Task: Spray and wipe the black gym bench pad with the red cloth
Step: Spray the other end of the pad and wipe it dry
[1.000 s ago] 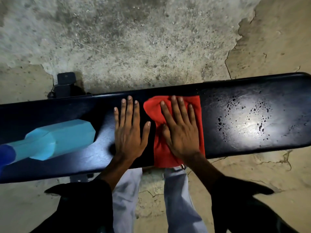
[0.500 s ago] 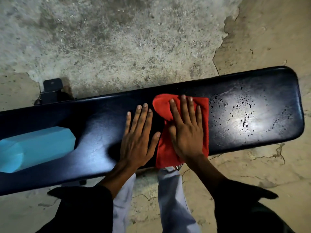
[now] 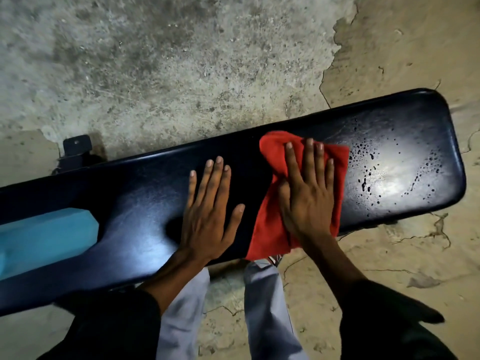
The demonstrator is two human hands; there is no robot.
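The long black bench pad (image 3: 145, 203) runs across the view, tilted up to the right. My right hand (image 3: 309, 193) lies flat with spread fingers on the red cloth (image 3: 267, 229), pressing it onto the pad right of the middle. My left hand (image 3: 210, 211) rests flat on the bare pad just left of the cloth, holding nothing. Droplets of spray (image 3: 371, 178) speckle the shiny right end of the pad, just beyond the cloth's right edge. A light blue bottle-shaped object (image 3: 44, 240) lies on the pad at the far left.
The cracked, patchy concrete floor (image 3: 181, 74) surrounds the bench. A black metal bracket of the frame (image 3: 76, 146) sticks out behind the pad at the left. My legs in light trousers (image 3: 270, 307) stand against the near edge.
The right hand has slid the red cloth to the right along the pad, up to the edge of the droplets. The left hand has stayed flat, and the gap between the hands has widened.
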